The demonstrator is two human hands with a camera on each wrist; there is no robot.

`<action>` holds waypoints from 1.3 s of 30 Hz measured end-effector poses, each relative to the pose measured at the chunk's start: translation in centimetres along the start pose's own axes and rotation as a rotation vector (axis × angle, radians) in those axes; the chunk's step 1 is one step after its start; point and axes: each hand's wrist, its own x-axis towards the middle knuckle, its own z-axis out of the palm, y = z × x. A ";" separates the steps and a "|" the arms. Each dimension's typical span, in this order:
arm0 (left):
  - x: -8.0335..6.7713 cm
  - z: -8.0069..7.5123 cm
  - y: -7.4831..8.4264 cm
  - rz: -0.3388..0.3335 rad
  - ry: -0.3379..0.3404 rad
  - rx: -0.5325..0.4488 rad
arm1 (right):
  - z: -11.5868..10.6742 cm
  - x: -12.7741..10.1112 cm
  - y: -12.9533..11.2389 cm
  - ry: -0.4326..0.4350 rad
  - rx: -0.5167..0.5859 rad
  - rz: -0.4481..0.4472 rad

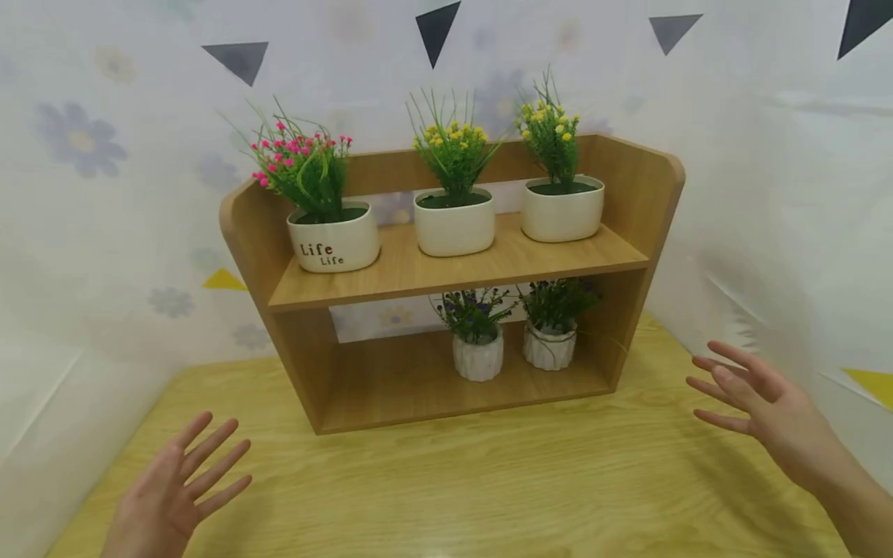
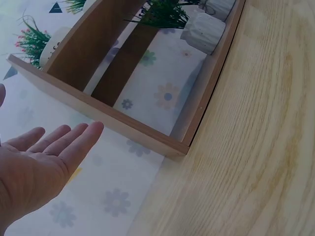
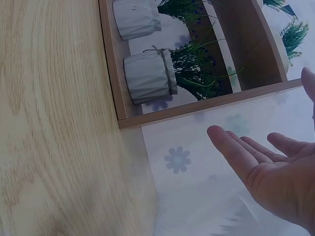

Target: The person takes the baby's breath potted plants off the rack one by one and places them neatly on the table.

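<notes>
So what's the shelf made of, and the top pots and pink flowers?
Shelf: wood or wood-look board, smooth and fairly matt; it's brown with faint grain lines.
Top pots: probably ceramic, maybe plastic; their cream walls look smooth, even and rounded.
Pink flowers: perhaps plastic, because the little heads look bright and much alike, but the pictures can't settle it.

Wooden two-tier shelf (image 1: 418, 275), upright; three oval cream flowerpots (image 1: 455, 226) above, two ribbed white pots (image 1: 478, 356) lower right.

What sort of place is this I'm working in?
Likely a small staged tabletop display corner: a wooden shelf holding potted plants stands on a table, with a flower-printed backdrop behind.
</notes>
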 end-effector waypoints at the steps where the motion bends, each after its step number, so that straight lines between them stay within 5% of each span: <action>1: 0.1 0.0 0.0 -0.008 0.007 -0.019 | 0.0 0.0 -0.1 0.000 0.003 -0.001; 6: 0.5 0.4 -0.1 -0.011 0.036 -0.009 | 0.3 0.2 -0.6 0.012 -0.017 -0.008; 11: 1.0 1.1 -0.3 0.031 0.071 0.132 | 0.6 0.6 -1.4 0.029 -0.009 -0.033; 20: 2.1 2.2 -0.7 0.132 0.008 0.216 | 0.8 1.7 -2.6 0.051 0.016 -0.023; 28: 3.0 3.0 -1.2 0.202 0.105 0.453 | 1.0 3.4 -3.8 0.088 0.053 -0.038; 39: 4.7 4.3 -1.5 0.187 0.220 0.582 | 1.5 5.7 -4.8 0.127 0.159 -0.060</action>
